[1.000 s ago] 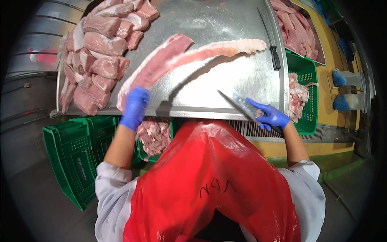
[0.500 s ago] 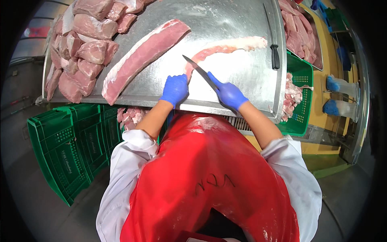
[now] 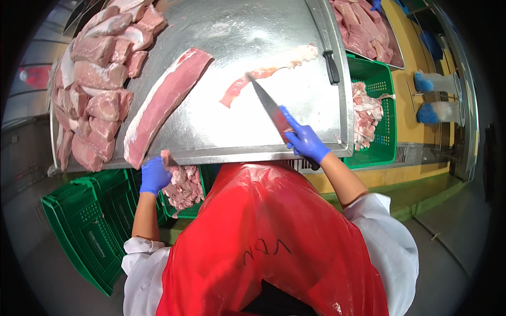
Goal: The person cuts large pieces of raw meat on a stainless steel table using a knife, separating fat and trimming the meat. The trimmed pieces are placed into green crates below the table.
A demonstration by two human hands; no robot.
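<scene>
My right hand, in a blue glove, grips a butcher's knife whose blade points away to the left. The blade tip lies at a pale, fatty strip of meat on the steel table. My left hand, also gloved in blue, is closed on a small piece of meat at the table's front edge. Just beyond that hand, a long pork loin with a white fat side lies at a slant. A green crate of trimmings sits below, beside my left hand.
Pink meat cuts are heaped on the table's left. A second knife lies along its right rim. Past that rim stand a green crate with trimmings and a metal tray of meat. Stacked green crates stand at lower left.
My left hand has moved left and nearer, away from the strip, with a small meat piece in it. The strip is shorter at its near end. The knife has turned more away from me.
</scene>
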